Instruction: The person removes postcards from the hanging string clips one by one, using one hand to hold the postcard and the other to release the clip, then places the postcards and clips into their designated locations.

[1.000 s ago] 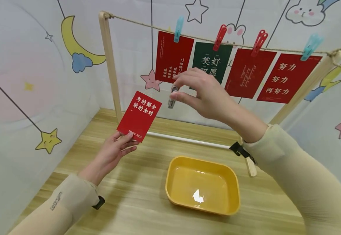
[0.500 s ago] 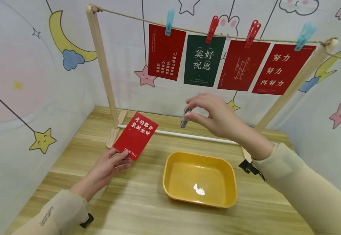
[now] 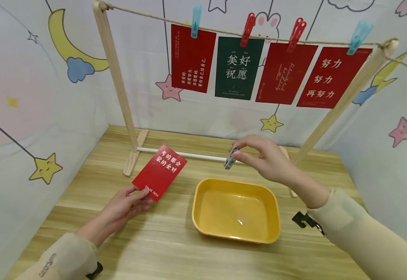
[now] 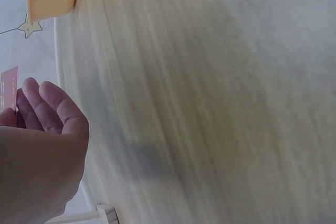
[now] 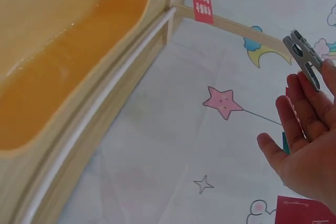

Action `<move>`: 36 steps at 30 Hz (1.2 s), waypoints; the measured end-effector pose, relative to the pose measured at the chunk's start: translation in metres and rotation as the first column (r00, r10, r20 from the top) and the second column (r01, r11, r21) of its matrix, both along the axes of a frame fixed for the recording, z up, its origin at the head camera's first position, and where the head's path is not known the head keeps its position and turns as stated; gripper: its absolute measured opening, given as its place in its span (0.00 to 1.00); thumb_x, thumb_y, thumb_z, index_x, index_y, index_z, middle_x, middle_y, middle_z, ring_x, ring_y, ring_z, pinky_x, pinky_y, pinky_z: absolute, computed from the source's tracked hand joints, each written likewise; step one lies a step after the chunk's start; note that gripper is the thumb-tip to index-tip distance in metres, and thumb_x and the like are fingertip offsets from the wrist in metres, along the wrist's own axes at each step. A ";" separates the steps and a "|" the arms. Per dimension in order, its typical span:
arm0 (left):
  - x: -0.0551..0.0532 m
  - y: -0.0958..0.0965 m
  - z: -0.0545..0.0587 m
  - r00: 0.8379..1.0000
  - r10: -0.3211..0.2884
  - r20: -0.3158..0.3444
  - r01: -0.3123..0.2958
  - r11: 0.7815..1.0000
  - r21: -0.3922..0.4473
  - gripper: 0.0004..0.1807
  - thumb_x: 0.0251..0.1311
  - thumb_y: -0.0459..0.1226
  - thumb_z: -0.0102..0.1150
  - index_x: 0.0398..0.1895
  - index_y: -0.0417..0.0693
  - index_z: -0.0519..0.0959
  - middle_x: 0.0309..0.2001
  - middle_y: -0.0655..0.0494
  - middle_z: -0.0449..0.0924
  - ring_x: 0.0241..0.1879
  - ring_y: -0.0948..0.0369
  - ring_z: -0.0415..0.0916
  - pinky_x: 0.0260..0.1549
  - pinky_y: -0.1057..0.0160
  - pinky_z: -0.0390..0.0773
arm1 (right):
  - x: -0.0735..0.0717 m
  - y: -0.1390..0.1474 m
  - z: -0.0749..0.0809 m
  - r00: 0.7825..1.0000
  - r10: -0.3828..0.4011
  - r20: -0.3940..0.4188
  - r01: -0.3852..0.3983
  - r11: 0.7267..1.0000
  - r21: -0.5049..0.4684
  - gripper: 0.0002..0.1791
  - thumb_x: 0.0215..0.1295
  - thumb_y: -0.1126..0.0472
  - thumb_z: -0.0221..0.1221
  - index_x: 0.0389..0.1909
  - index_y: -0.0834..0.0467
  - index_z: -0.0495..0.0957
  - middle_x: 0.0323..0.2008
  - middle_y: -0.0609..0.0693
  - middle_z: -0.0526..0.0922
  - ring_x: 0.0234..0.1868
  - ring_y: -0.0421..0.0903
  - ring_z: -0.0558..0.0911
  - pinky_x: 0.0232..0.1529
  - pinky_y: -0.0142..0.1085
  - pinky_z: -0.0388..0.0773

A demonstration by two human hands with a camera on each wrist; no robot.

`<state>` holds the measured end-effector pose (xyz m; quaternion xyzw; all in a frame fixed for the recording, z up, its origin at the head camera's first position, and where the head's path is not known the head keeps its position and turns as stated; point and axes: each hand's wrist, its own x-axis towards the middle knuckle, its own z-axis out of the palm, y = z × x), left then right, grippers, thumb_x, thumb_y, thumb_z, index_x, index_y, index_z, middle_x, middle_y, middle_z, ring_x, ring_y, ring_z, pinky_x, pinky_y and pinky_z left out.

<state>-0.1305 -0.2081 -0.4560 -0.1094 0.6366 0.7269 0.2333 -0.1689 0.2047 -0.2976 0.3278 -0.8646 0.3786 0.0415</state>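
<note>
The red card [image 3: 159,173] sits low on the left of the scene, tilted over the worktop [image 3: 168,252] and to the left of the yellow tray [image 3: 236,212]; the head view does not settle how far it is raised. The left hand [image 3: 128,206] has it by its near end, thumb on the printed face and the other fingers behind, only lightly curled. It looks like thin, stiff paper: very light, likely to flex or crease if squeezed in the middle, perhaps a little slick on its face. An edge or corner seems the best place to take hold, with a flat, gentle pinch. In the right hand [image 3: 270,159], thumb and forefinger are closed on a grey clip [image 3: 230,158], while the remaining fingers lie loose and hold nothing. The clip should feel light and rigid, with some spring in it, and is best gripped at its handle end. Compared with a second ago, the right hand has dropped from in front of the green card [image 3: 239,68] to beyond the tray's far rim, leaving that card in full sight. The left hand and its card are lower too, with the same grip, and the head camera's view has shifted.
</note>
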 end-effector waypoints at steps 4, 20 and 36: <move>0.001 -0.002 -0.003 1.000 -0.019 0.015 0.019 1.000 -0.003 0.34 0.78 0.46 0.62 0.76 0.39 0.62 0.48 0.57 0.87 0.44 0.62 0.87 0.50 0.63 0.87 | 0.006 0.005 -0.018 0.993 -0.020 0.120 0.028 0.998 -0.062 0.07 0.76 0.66 0.63 0.49 0.58 0.87 0.45 0.48 0.89 0.53 0.49 0.84 0.68 0.55 0.76; 0.002 -0.006 -0.012 0.996 -0.077 0.039 0.076 0.997 0.009 0.17 0.79 0.44 0.61 0.62 0.46 0.74 0.43 0.56 0.90 0.41 0.61 0.88 0.46 0.63 0.88 | 0.015 0.001 -0.074 0.930 0.072 0.360 -0.131 0.981 0.143 0.09 0.82 0.55 0.59 0.44 0.52 0.85 0.38 0.46 0.88 0.42 0.41 0.82 0.51 0.41 0.82; 0.005 -0.006 -0.003 0.991 -0.079 0.109 0.083 0.996 -0.034 0.23 0.78 0.46 0.62 0.65 0.43 0.72 0.41 0.55 0.90 0.40 0.61 0.87 0.42 0.63 0.87 | 0.007 -0.032 -0.091 0.886 0.232 0.403 -0.379 0.862 0.338 0.12 0.81 0.53 0.61 0.34 0.52 0.82 0.29 0.41 0.82 0.27 0.35 0.69 0.33 0.31 0.69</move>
